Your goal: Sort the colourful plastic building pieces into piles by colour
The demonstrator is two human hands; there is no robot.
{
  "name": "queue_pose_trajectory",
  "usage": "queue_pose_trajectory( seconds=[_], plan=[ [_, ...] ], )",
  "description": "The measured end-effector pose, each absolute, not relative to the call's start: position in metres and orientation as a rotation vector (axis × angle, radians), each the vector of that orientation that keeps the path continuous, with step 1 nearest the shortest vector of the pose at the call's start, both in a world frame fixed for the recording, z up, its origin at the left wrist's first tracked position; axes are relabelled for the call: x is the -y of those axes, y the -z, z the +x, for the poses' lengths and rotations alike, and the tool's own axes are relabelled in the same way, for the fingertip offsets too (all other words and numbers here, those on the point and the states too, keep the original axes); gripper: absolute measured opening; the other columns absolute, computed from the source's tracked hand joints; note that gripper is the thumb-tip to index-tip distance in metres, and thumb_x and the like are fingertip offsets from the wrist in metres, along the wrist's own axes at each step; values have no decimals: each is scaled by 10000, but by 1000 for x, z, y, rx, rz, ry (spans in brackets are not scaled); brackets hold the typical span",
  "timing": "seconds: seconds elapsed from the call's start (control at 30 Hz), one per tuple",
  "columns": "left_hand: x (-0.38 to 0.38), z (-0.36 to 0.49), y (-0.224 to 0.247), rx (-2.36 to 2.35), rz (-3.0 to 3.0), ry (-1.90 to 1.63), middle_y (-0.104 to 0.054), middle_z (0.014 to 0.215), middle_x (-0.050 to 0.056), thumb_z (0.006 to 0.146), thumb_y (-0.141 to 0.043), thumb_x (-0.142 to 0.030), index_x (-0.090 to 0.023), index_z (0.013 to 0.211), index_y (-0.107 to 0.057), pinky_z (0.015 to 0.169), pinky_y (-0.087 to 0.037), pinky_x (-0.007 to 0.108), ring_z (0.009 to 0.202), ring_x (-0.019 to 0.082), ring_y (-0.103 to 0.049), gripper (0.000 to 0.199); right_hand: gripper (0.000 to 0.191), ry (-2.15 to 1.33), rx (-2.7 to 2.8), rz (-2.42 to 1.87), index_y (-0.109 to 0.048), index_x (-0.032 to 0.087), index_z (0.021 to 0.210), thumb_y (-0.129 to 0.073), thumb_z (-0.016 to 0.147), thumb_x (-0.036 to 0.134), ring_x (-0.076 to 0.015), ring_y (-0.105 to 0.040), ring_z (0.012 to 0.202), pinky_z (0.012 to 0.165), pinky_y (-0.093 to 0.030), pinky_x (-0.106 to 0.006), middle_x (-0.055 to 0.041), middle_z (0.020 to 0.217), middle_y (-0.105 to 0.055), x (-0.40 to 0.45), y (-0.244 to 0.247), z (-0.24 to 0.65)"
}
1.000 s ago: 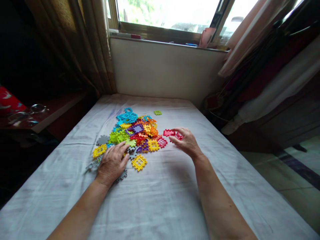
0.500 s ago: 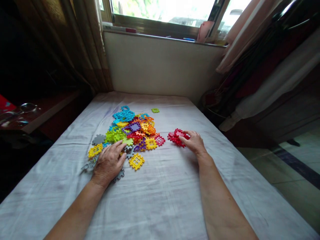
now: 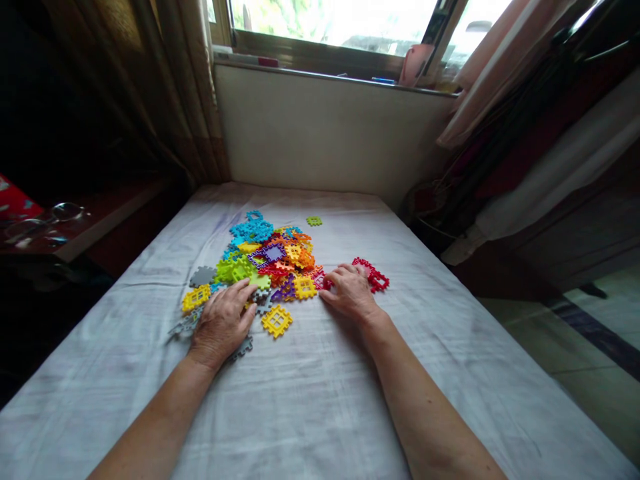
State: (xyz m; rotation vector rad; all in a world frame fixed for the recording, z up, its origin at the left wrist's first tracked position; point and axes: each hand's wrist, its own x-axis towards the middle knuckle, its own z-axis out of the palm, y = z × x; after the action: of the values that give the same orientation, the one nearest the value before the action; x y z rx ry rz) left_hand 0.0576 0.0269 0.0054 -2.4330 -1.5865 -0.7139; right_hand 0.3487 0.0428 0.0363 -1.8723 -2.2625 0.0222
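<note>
A heap of toothed, interlocking plastic tiles in blue, green, orange, purple and yellow [image 3: 277, 321] lies on the sheet. My left hand [image 3: 223, 320] rests palm down over the near left side of the heap, fingers stretched out, above grey tiles [image 3: 242, 348] and beside a light green tile [image 3: 260, 282]. At the heap's right edge, the thumb and fingers of my right hand [image 3: 350, 292] close on a red tile [image 3: 319, 278], which they partly cover. Just behind that hand lies a small group of red tiles [image 3: 379, 281].
A lone green tile [image 3: 314, 221] lies at the back of the pale sheet [image 3: 300, 413]. Left of the bed stands a dark table with glasses [image 3: 67, 211]. A wall and window sill border the far end; clothes [image 3: 505, 193] hang at the right.
My right hand has let go of the red group and moved left to the red tile at the heap's edge. The left hand stays in place. The view has shifted slightly.
</note>
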Motion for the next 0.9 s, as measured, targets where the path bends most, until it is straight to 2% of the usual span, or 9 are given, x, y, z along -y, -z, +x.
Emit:
queue_pose_trajectory(
  seconds=[0.27,0.43,0.6,0.73,0.83,0.9],
  plan=[
    [-27,58,-5,1603,-2438,721,-626,1357,80,925,-463,-323,-232,1267,-608,1061,-444,468,1198,261,-604,383,230,-78,2263,-1928,-751,266,1001,-641,847,397,-233,-568,1119,954,-348,-353,-53,1092,-724,-38,-67,381],
    [-28,57,-3,1595,-2432,747,-634,1344,78,927,-464,-324,-235,1268,-605,1061,-445,475,1193,263,-606,379,298,103,1846,-2232,-749,270,1074,-631,844,419,-268,-578,1116,917,-383,-378,-82,1138,-717,-39,-65,414],
    [-27,56,-2,1580,-2432,753,-637,1337,73,929,-471,-323,-242,1260,-609,1054,-450,472,1181,259,-611,367,324,59,1777,-2344,-753,273,1086,-633,845,453,-282,-594,1099,908,-419,-401,-89,1127,-721,-42,-53,428],
    [-26,58,-4,1577,-2425,776,-654,1301,66,925,-480,-310,-253,1237,-615,1047,-456,475,1150,253,-621,344,277,135,1771,-2217,-755,263,1066,-637,852,396,-291,-563,1157,929,-424,-414,-92,1247,-674,-42,-57,410],
    [-25,59,-4,1569,-2413,831,-656,1283,67,916,-483,-287,-255,1190,-627,1068,-440,484,1154,253,-611,311,200,115,1860,-1979,-759,254,991,-596,892,313,-251,-584,1108,939,-423,-383,-72,1172,-705,-42,-60,370],
    [-25,60,-3,1561,-2405,873,-635,1319,74,906,-487,-270,-252,1143,-638,1091,-419,499,1203,262,-584,281,198,30,2022,-1794,-749,253,1012,-585,905,289,-226,-604,1051,939,-426,-362,-61,1102,-725,-43,-59,335]
  ],
)
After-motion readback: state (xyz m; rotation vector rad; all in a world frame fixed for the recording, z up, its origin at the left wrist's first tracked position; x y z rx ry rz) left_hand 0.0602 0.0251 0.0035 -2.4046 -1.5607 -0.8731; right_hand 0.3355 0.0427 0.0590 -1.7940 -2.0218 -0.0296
